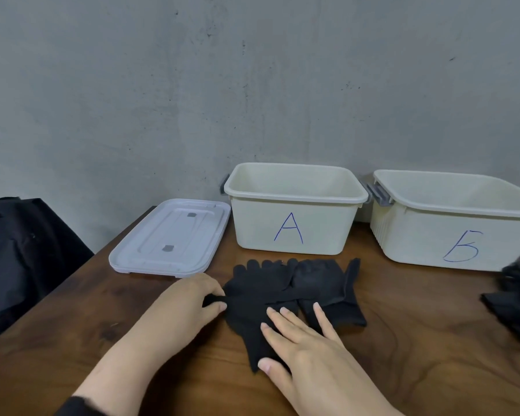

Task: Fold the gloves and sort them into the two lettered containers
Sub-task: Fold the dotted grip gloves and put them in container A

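Two black knit gloves [285, 291] lie side by side on the wooden table [418, 340], fingers pointing toward the cream container marked A [294, 226]. My left hand [183, 307] pinches the thumb of the left glove at its left edge. My right hand [306, 343] lies flat with straight fingers pressing on the gloves' cuffs. The cream container marked Б [457, 235] stands to the right of A. Both containers show nothing inside from this angle.
A white lid [171, 238] lies upside down left of container A. A heap of more black gloves [517, 304] sits at the table's right edge. A dark bag [21, 253] stands beyond the table's left side. A grey wall rises behind.
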